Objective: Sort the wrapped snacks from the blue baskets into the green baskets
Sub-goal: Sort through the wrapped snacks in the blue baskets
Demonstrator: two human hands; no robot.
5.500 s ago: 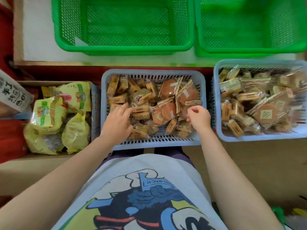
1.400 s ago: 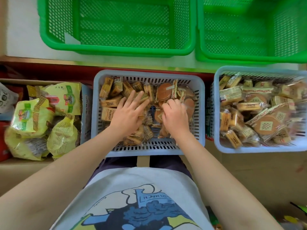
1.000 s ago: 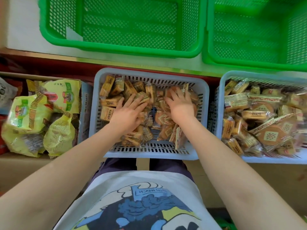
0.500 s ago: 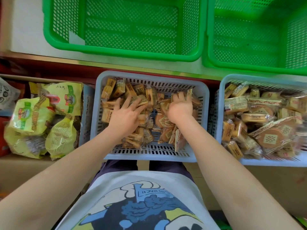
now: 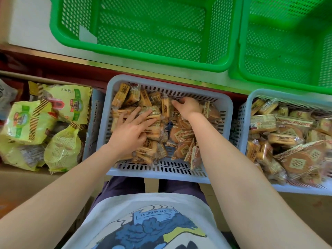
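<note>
A pale blue basket (image 5: 161, 177) in front of me holds rectangular wrapped snacks (image 5: 124, 94) on its left and round wrapped cakes (image 5: 181, 135) on its right. My left hand (image 5: 131, 130) lies flat, fingers apart, on the rectangular packets. My right hand (image 5: 188, 106) is at the basket's far side, its curled fingertips buried among packets; what it grips is hidden. A second blue basket (image 5: 305, 190) at right holds mixed wrapped snacks (image 5: 294, 162). Two green baskets, the left one (image 5: 143, 58) and the right one (image 5: 269, 81), stand beyond on a white surface, no snacks visible inside.
Several yellow-green snack bags (image 5: 36, 126) fill a cardboard box left of the middle basket. A dark red ledge (image 5: 53, 69) runs between the blue and green baskets. A white label (image 5: 86, 35) sticks to the left green basket's inner wall.
My right hand has moved from the middle of the basket to its far side, pushing the round cakes toward the near right. The left hand stays spread on the rectangular packets.
</note>
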